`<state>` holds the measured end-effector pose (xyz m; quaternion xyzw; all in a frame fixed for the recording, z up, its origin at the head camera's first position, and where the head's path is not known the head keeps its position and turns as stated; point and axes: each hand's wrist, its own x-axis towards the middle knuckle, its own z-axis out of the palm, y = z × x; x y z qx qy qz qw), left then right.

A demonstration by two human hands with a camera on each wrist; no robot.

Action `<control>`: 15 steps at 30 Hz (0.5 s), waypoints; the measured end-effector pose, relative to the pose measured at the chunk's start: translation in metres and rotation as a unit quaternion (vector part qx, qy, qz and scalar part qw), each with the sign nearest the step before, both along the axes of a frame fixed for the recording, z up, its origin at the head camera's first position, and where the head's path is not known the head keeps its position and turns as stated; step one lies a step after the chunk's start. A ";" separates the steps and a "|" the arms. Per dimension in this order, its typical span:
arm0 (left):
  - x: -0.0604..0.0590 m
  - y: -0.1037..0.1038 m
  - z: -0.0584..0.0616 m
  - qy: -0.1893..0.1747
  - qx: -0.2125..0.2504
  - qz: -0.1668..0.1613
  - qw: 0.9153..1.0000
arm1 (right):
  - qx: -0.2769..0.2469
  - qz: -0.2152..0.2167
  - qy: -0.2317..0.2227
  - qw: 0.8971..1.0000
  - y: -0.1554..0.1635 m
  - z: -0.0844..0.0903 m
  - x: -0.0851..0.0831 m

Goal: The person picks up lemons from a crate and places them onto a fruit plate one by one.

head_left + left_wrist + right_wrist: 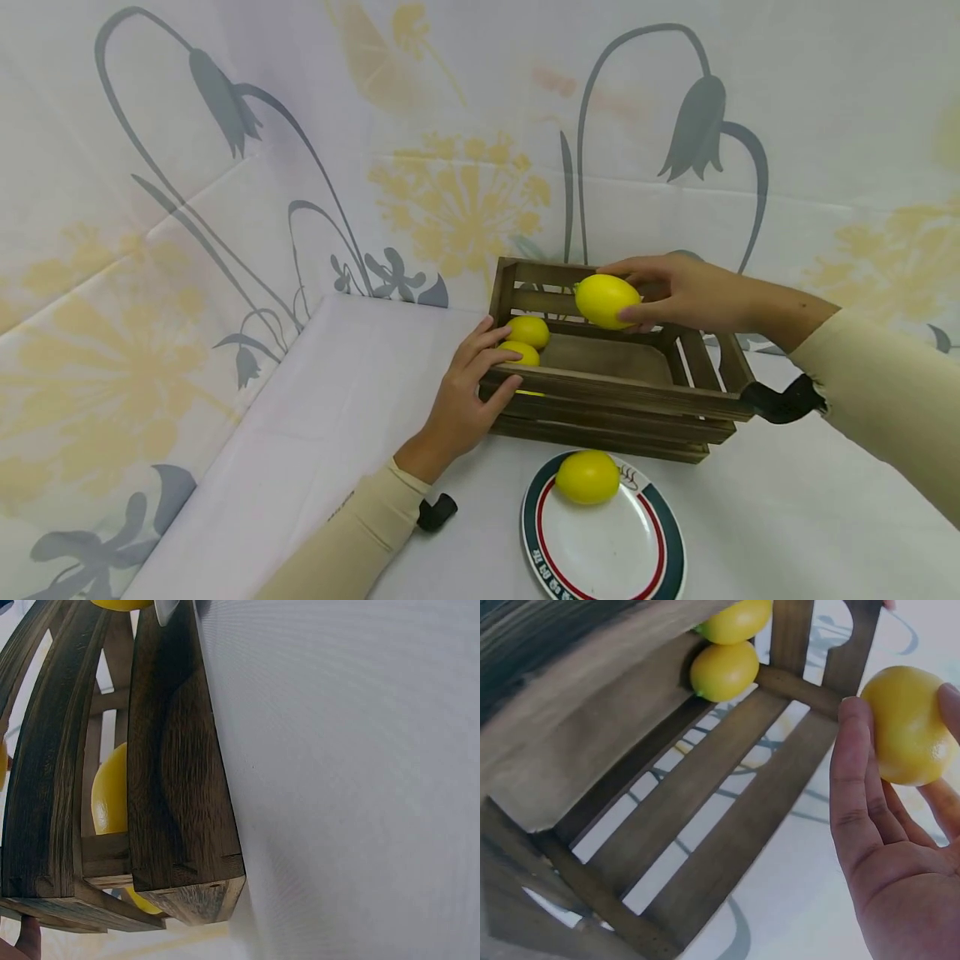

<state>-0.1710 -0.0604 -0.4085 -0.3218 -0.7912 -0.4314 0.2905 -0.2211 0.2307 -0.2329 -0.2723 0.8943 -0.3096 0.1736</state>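
So, quick count from where I'm standing: four lemons, one slatted wooden crate, one round plate and two bare hands. Two of the lemons sit side by side inside the crate at its left end, one sits on the far part of the plate, and the last is up in the air over the crate.

That airborne one is in the right hand, which has it pinched between thumb and fingers, opened about as wide as the fruit. The left hand isn't clenched on anything: it just rests over the crate's left end, fingers spread and only a little bent, thumb at the near corner. Its fingertips overlap the nearer crate lemon in my line of sight, but I can't tell if they touch it.

The plate's white with a dark teal border and a red ring, just in front of the crate. Everything's on a plain white tabletop. Behind that hangs a pale backdrop with grey drooping bellflowers and yellow flower heads. Both arms wear beige sleeves.
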 end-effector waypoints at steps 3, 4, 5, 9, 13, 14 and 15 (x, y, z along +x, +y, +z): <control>-0.001 0.000 0.000 0.000 -0.001 0.001 1.000 | -0.005 -0.003 0.004 1.000 0.005 -0.001 0.002; -0.001 0.000 0.000 -0.001 -0.001 0.001 1.000 | -0.007 -0.005 0.002 1.000 0.006 -0.001 0.004; -0.001 -0.001 -0.001 -0.001 -0.001 0.001 1.000 | -0.009 -0.008 -0.002 1.000 0.008 -0.002 0.005; 0.000 -0.001 -0.001 -0.003 -0.001 0.000 1.000 | -0.002 -0.026 -0.006 1.000 0.012 -0.005 0.013; 0.000 0.000 -0.001 -0.006 -0.003 0.000 1.000 | 0.007 -0.039 0.014 0.999 0.015 -0.009 0.023; 0.000 0.000 -0.001 -0.006 -0.004 0.001 1.000 | 0.001 -0.038 0.016 0.999 0.015 -0.011 0.025; 0.000 0.000 -0.001 -0.007 -0.004 0.001 1.000 | -0.007 -0.036 0.016 0.999 0.016 -0.013 0.027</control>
